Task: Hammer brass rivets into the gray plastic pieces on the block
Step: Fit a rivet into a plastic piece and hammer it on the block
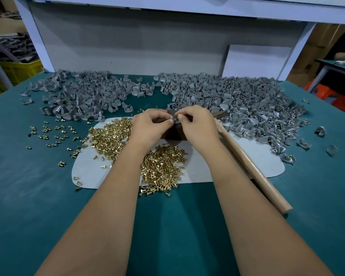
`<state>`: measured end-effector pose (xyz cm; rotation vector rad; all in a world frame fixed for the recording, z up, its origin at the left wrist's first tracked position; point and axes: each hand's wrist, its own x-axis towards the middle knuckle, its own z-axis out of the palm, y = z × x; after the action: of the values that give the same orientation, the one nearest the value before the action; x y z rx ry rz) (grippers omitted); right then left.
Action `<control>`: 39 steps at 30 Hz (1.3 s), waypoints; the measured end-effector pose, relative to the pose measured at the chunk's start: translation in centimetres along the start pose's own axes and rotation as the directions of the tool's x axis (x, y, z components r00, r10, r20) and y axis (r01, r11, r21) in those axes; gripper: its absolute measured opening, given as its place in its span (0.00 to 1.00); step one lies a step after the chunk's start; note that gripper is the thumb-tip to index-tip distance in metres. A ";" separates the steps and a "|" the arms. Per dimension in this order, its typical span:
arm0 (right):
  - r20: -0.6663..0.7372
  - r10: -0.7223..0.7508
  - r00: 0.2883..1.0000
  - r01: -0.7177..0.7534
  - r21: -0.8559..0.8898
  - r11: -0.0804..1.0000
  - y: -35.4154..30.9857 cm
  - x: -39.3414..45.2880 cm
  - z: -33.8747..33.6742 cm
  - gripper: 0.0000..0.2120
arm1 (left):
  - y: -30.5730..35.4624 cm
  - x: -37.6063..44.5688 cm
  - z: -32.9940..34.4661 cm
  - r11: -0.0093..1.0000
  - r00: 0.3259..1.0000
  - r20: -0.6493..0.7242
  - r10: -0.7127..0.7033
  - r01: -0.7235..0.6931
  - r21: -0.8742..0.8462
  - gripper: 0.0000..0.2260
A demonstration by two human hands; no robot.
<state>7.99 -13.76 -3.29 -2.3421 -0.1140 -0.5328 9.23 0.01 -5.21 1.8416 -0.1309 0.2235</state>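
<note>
Both my hands meet over a dark block (172,134) at the middle of the table. My left hand (149,126) pinches a small gray plastic piece (171,118) on top of the block. My right hand (197,124) pinches a brass rivet (175,117) against that piece. Loose brass rivets lie in two heaps, one (110,136) left of my left hand and one (161,168) between my forearms. A hammer with a long wooden handle (253,168) lies on the table to the right of my right arm; its head is mostly hidden behind my right hand.
A white mat (227,166) lies under the block and rivets on the green table (28,196). Large heaps of gray plastic pieces sit at the back left (84,94) and back right (237,102). Scattered rivets (52,132) dot the left side. A white shelf frame stands behind.
</note>
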 end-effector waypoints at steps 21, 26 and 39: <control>-0.017 0.083 0.996 -0.080 0.134 0.988 -0.1 0.1 0.4 0.07 | 0.2 0.1 -0.1 1.000 1.000 0.016 0.006 -0.006 0.027 0.03; 0.000 0.115 0.993 -0.115 0.055 0.992 -0.6 0.5 0.2 0.14 | 0.1 0.0 0.0 1.000 1.000 0.012 0.007 -0.007 0.020 0.03; 0.001 0.184 0.983 -0.184 0.002 0.983 -1.0 0.7 0.5 0.12 | 0.1 -0.1 0.1 0.998 1.000 0.003 0.028 -0.028 0.053 0.04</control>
<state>8.56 -12.77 -2.68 -2.3218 0.1009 -0.4400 9.09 -0.09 -5.14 1.8935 -0.1537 0.2461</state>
